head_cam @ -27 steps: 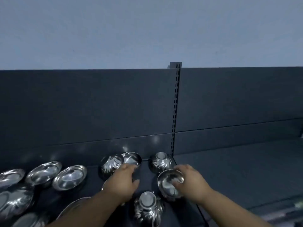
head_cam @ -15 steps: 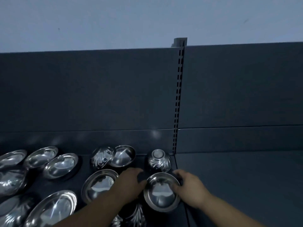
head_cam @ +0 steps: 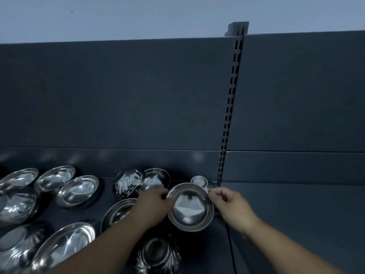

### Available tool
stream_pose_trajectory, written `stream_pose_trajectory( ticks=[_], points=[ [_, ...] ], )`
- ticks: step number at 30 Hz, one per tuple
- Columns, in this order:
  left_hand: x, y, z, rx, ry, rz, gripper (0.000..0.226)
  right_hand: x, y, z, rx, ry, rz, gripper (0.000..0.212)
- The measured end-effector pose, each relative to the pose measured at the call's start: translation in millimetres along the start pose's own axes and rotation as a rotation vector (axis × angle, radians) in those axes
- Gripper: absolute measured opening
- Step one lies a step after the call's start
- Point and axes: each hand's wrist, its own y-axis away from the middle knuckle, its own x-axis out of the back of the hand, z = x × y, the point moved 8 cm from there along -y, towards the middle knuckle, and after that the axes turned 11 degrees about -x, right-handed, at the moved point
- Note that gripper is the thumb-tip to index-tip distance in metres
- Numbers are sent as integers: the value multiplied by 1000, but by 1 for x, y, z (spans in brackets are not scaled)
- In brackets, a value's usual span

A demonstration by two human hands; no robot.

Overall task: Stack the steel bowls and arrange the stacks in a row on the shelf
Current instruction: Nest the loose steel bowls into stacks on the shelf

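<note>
Both hands carry one steel bowl [head_cam: 190,207] by its rim. The left hand [head_cam: 156,202] pinches the left edge and the right hand [head_cam: 231,204] the right, each grip clenched on it. It hangs mouth-up over the shelf [head_cam: 296,214], just in front of an overturned small bowl [head_cam: 199,180]. It should be kept level and lowered squarely into a matching upright bowl, not onto the overturned one.

Shop-like display bay, dark metal shelf [head_cam: 296,214], slotted upright [head_cam: 230,107] splitting the back panels, steel bowls [head_cam: 77,189] left of that upright
</note>
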Motion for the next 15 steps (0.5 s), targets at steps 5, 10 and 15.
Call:
stream_pose_trajectory(
  ticks=[5, 10, 15],
  points=[
    [30, -4, -15, 107, 137, 115, 10, 1, -23, -7, 65, 219, 89, 14],
    [39, -6, -34, 159, 292, 164, 7, -29, -40, -11, 128, 491, 17, 80],
    [38, -6, -48, 218, 518, 221, 17, -50, -60, -1, 103, 614, -39, 105]
  ],
)
